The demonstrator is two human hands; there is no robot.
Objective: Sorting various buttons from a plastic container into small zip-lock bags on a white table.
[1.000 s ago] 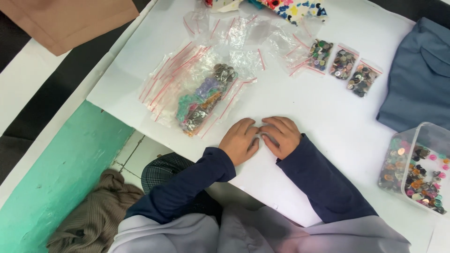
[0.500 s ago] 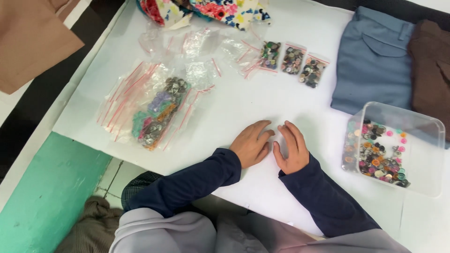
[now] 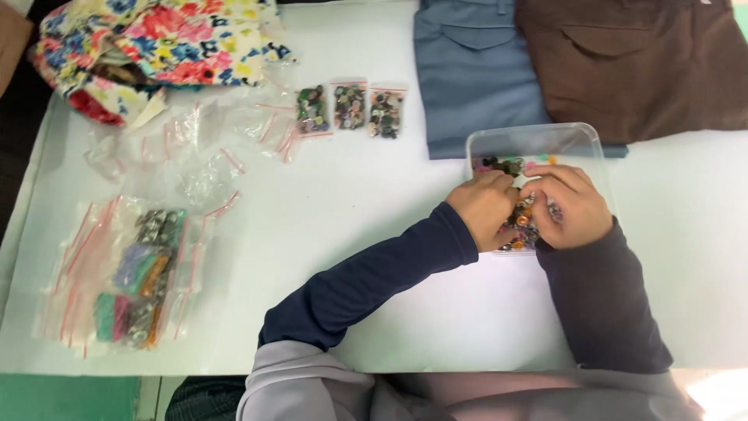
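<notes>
Both hands are inside a clear plastic box [image 3: 538,137] of mixed coloured buttons [image 3: 523,223] on the white table. My left hand [image 3: 485,207] is curled over the left side of the button pile. My right hand [image 3: 570,204] is curled over the right side, its fingers bent down into the buttons. The two hands almost touch, with buttons showing between them. The fingertips are buried, so I cannot see whether either hand holds a button. Dark blue sleeves cover both forearms.
Three small zip bags of buttons [image 3: 351,106] lie in a row at the table's back. A large bag of sorted buttons [image 3: 136,274] lies at the left, with empty zip bags [image 3: 187,152] behind it. A floral cloth [image 3: 156,43], blue garment [image 3: 475,70] and brown garment [image 3: 639,62] line the far edge.
Both hands have left the bare table in front of me and moved right into the clear box of buttons. The view has swung right and closer.
</notes>
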